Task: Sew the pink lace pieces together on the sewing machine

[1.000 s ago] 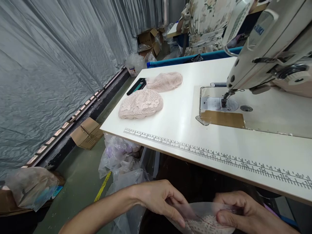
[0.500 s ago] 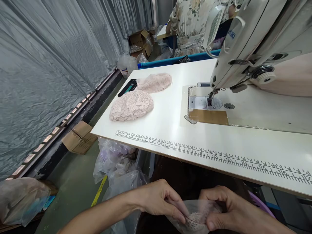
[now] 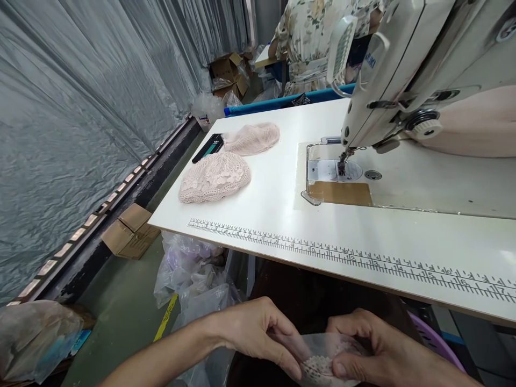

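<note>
Below the table's front edge, my left hand [image 3: 268,336] and my right hand [image 3: 368,346] pinch a piece of sheer fabric with lace [image 3: 318,366] between them. Thin see-through cloth covers some of the left fingertips, and the lower part of the piece runs out of view. On the table lie a pale pink lace piece [image 3: 215,178] and, behind it, a second pale pink sheer piece [image 3: 253,138]. Both rest apart from my hands. A dark phone-like item with a green patch [image 3: 208,148] lies partly beside and under them.
A sewing machine [image 3: 387,80] stands on the white table [image 3: 274,209], which has a printed ruler along its front edge. Pink fabric [image 3: 475,123] lies behind the machine. Plastic bags [image 3: 189,269] and a cardboard box [image 3: 131,231] are on the floor. A person in floral clothing [image 3: 314,37] is beyond.
The view has shifted slightly, so the table and machine appear a little further left. Both hands still pinch the lace fabric; the right thumb and the lace have moved slightly.
</note>
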The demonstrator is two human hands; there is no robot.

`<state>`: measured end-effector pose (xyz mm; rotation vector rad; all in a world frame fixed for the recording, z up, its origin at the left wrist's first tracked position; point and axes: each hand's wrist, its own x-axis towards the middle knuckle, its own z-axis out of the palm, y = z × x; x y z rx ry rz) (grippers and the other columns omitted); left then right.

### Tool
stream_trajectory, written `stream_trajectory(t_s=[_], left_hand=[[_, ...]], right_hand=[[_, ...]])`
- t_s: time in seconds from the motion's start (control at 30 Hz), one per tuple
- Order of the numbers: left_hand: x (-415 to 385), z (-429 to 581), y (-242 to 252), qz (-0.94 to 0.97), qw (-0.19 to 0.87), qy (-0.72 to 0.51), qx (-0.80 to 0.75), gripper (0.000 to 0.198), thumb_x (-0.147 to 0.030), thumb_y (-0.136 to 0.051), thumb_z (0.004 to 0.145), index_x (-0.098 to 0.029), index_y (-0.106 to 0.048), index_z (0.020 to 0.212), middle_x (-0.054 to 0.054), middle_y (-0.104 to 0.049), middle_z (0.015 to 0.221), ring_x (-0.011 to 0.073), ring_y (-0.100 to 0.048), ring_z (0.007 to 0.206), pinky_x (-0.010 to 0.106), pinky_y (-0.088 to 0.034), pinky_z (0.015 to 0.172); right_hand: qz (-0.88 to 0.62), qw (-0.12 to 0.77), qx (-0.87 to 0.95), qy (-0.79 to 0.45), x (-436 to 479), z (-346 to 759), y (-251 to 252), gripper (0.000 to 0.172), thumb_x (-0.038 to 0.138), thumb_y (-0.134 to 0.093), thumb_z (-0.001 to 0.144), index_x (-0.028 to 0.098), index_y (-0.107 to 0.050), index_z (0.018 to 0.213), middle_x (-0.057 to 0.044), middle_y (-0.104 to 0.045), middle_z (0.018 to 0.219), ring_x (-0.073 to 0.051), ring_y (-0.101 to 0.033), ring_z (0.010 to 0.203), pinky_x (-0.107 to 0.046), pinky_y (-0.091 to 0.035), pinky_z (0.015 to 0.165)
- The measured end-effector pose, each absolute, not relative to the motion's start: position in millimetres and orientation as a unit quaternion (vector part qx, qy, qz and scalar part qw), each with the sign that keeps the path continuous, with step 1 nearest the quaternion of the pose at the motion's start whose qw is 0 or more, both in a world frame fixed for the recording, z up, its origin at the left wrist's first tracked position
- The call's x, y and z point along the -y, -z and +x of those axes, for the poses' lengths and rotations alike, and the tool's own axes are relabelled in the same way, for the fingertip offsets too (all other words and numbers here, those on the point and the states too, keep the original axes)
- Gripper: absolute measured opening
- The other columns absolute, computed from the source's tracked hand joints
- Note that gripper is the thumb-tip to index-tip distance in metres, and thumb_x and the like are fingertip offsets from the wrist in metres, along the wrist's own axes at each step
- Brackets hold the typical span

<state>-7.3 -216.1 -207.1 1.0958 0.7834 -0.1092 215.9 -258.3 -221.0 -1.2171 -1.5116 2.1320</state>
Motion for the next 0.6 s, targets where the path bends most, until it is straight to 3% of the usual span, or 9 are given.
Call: stream_trajectory(t_s=[0.1, 0.27, 0.43, 0.6], left_hand=[[217, 0, 201, 0.497, 0.777, 0.049, -0.382, 0.045, -0.039, -0.085, 0.050, -0.018, -0.074, 0.088, -0.001, -0.072, 0.078, 0.0116, -0.063, 0.072, 0.016, -0.047, 0.070], [219, 9, 196, 0.523, 0.744, 0.028, -0.415, 0.034, -0.040, -0.079, 0.059, -0.015, -0.075, 0.082, 0.000, -0.068, 0.066, 0.0070, -0.056, 0.060, 0.014, -0.043, 0.061], [220, 5, 200, 0.496, 0.761, 0.014, -0.419, 0.033, -0.040, -0.080, 0.058, -0.016, -0.076, 0.080, 0.000, -0.067, 0.064, 0.0075, -0.055, 0.057, 0.016, -0.045, 0.061], [219, 4, 201, 0.509, 0.745, 0.016, -0.431, 0.033, -0.042, -0.078, 0.060, -0.014, -0.075, 0.078, 0.001, -0.067, 0.063, 0.0082, -0.056, 0.058, 0.017, -0.045, 0.060]], right_hand=[[-0.426, 0.126, 0.519, -0.730, 256, 213, 215, 0.033, 0.047, -0.064, 0.069, 0.016, -0.056, 0.063, 0.004, -0.043, 0.057, -0.010, -0.036, 0.056, -0.023, -0.025, 0.052], [-0.445, 0.115, 0.537, -0.708, 255, 214, 211, 0.027, 0.042, -0.063, 0.071, 0.016, -0.057, 0.064, 0.004, -0.042, 0.058, -0.010, -0.035, 0.057, -0.022, -0.026, 0.052], [-0.466, 0.108, 0.548, -0.686, 260, 221, 215, 0.019, 0.037, -0.065, 0.068, 0.018, -0.061, 0.067, 0.003, -0.047, 0.063, -0.012, -0.041, 0.062, -0.022, -0.030, 0.056], [-0.481, 0.104, 0.555, -0.670, 260, 224, 214, 0.025, 0.044, -0.062, 0.070, 0.020, -0.066, 0.065, 0.001, -0.051, 0.065, -0.017, -0.048, 0.069, -0.024, -0.037, 0.062]])
